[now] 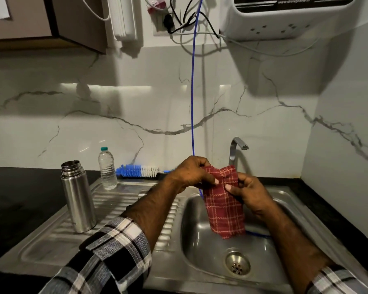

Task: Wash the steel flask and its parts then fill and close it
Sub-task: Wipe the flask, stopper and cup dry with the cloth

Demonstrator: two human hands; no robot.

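The sink anchors everything. On its draining board to the left the steel flask stands upright and uncapped, likely left to drain, with a water bottle and brush behind it. Over the basin hangs a red checked cloth, probably wrapped around a flask part for drying, though none shows. The left hand and right hand pinch its top edge, thumbs pressing inward.

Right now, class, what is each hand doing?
Left hand: pinching the top of the red cloth.
Right hand: pinching the same cloth, over the sink.
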